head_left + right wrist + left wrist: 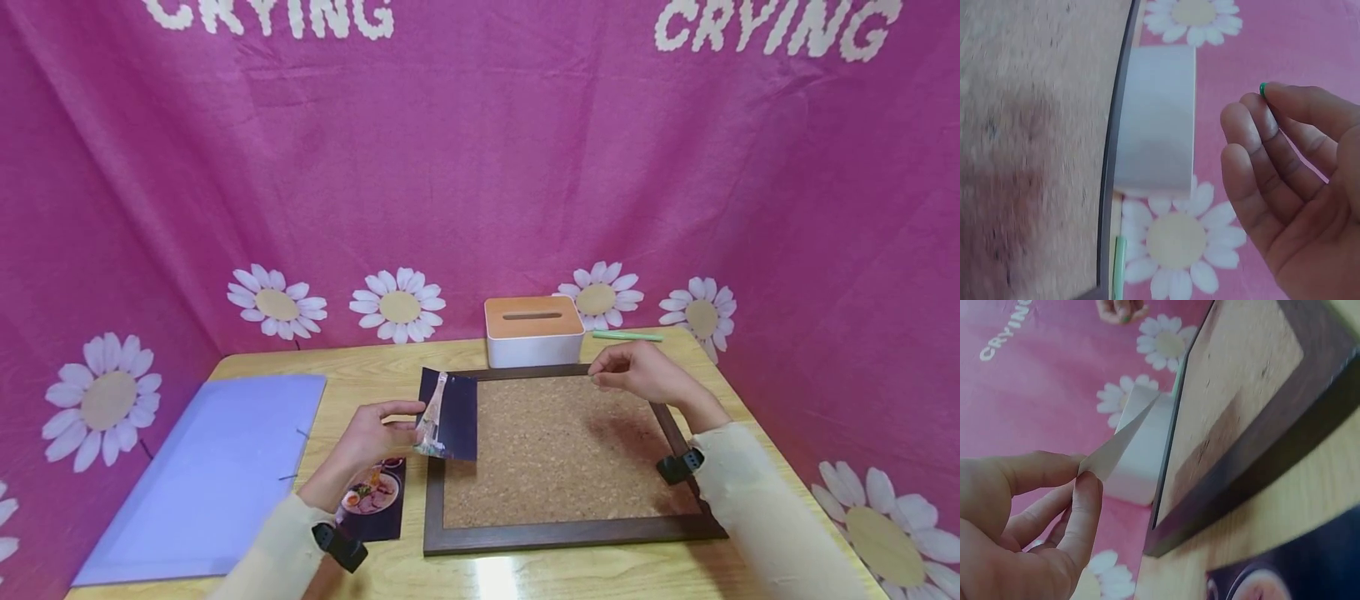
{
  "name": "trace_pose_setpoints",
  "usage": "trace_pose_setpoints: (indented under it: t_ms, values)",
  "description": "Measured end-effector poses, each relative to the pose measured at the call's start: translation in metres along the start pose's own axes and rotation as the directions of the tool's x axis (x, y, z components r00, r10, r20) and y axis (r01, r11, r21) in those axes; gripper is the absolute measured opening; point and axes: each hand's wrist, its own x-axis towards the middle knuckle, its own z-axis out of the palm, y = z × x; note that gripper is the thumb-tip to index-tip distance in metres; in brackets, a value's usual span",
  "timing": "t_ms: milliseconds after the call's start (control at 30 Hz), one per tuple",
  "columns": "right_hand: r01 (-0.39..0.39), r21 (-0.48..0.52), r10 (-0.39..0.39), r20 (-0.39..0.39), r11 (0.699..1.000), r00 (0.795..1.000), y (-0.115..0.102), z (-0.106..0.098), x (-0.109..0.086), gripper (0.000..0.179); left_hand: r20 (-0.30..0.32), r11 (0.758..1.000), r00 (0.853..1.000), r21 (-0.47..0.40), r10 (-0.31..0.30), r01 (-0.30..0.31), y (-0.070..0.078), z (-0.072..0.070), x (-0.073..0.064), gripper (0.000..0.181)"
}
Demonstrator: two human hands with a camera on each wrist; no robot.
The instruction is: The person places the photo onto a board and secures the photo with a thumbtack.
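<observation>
My left hand [372, 432] pinches a photo [457, 421] of a lit tower against a dark sky by its left edge. It is held up over the left side of a cork board [555, 450] with a dark brown frame. In the left wrist view the photo [1116, 447] shows nearly edge-on, between thumb and fingers of the left hand [1035, 519]. Above the board's far right part, my right hand [641, 371] pinches a small green pushpin [1263, 89], mostly hidden by the fingertips. A second photo [375, 504], of a noodle bowl, lies left of the board, partly behind my left hand.
Behind the board stands a white tissue box [535, 350] with a wooden lid. A light green stick-shaped thing [627, 336] lies right of it. On the left lies a pale blue folder [217, 467] with strings. A pink curtain [480, 167] with daisies encloses the table.
</observation>
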Motion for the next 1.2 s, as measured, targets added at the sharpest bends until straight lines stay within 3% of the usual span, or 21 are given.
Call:
trace_pose_setpoints:
  t_ms: [300, 567, 867, 1200]
  values:
    - [0.015, 0.072, -0.016, 0.014, 0.997, 1.0, -0.013, 0.023, 0.016, 0.008, 0.037, 0.999, 0.999, 0.031, 0.016, -0.017, -0.003, 0.028, -0.006, 0.04]
    - [0.027, 0.083, -0.031, 0.048, 0.996, 0.998, -0.019, 0.043, 0.03, 0.007, 0.113, 0.998, 0.993, 0.047, 0.034, -0.04, -0.011, 0.053, -0.005, 0.042]
    - [0.016, 0.106, -0.026, 0.096, 0.994, 0.995, -0.022, 0.07, 0.045, 0.008, 0.125, 0.983, 0.987, 0.137, 0.103, -0.119, -0.018, 0.063, -0.003, 0.042]
    - [-0.137, 0.172, 0.103, 0.193, 0.976, 0.976, -0.021, 0.109, 0.061, 0.008, 0.135, 0.97, 0.985, 0.202, 0.107, -0.133, -0.02, 0.069, -0.002, 0.044]
